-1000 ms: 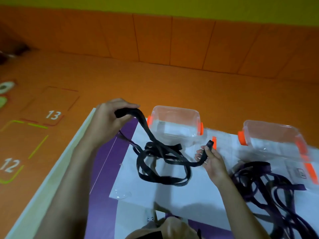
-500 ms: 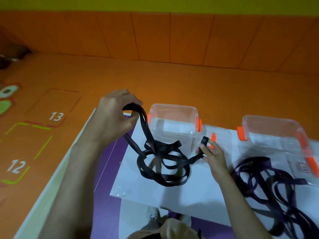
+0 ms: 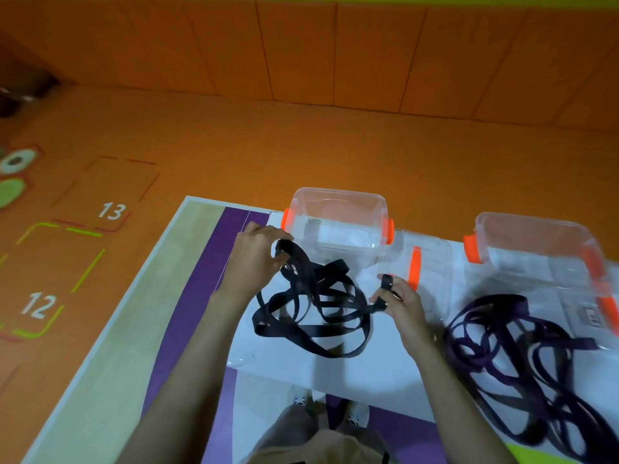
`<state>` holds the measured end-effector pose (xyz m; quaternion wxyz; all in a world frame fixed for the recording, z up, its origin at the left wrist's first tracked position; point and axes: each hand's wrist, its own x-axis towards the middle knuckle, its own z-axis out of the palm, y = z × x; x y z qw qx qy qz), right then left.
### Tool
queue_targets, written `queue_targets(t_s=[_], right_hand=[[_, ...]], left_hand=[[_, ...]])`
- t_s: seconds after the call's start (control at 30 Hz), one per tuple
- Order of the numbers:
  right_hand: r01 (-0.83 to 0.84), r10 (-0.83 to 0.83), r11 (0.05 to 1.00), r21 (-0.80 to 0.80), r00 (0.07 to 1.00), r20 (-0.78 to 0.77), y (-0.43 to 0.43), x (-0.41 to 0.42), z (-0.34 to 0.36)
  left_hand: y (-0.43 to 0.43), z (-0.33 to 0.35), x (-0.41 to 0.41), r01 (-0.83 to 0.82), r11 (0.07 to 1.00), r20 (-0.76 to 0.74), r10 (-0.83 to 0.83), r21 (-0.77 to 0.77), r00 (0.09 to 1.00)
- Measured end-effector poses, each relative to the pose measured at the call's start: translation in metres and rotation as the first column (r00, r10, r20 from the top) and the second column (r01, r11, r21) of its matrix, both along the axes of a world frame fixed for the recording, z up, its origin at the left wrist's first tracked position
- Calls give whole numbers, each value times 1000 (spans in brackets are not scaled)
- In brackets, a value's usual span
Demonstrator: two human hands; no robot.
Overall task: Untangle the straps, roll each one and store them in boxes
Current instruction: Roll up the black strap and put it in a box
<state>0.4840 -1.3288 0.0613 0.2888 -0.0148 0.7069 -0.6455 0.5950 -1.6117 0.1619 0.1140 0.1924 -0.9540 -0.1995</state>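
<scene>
A tangled black strap [image 3: 315, 313] lies in loops on the white sheet [image 3: 335, 373] in front of me. My left hand [image 3: 256, 259] grips a bunch of its loops at the upper left of the tangle. My right hand [image 3: 400, 304] pinches one free end of the same strap at the right, the tip standing up between the fingers. A second tangle, the dark purple strap [image 3: 516, 349], lies untouched at the right. Two clear boxes with orange clips stand behind: one box [image 3: 338, 222] beyond the black strap, the other box [image 3: 536, 242] at the far right.
A clear lid with an orange clip [image 3: 425, 272] lies flat between the boxes. The table [image 3: 110, 346] has a wooden left strip and a purple band; its left edge drops to an orange floor with numbers 12 and 13. An orange wall stands behind.
My left hand has come down towards the table with the bunched loops, so the black tangle now lies flatter. The right hand keeps its pinch on the strap end.
</scene>
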Motion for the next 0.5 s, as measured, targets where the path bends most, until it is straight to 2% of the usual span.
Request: queue_targets(t_s=[0.07, 0.2, 0.27, 0.37, 0.5], right_hand=[[-58, 59, 998, 30, 998, -22, -7, 8, 3], [-222, 227, 974, 52, 959, -167, -37, 19, 24], [-267, 265, 963, 26, 933, -242, -57, 21, 38], [-366, 357, 930, -13, 915, -190, -90, 25, 55], [-331, 356, 934, 136, 902, -244, -119, 25, 58]], left_hand=[[-1, -7, 3, -21, 998, -13, 21, -60, 1000], [5, -8, 0, 132, 959, 5, -137, 250, 990], [6, -9, -4, 175, 927, -12, -181, 331, 983], [4, -9, -8, 200, 876, -58, -194, 438, 979], [-12, -22, -7, 214, 788, -101, -191, 577, 976]])
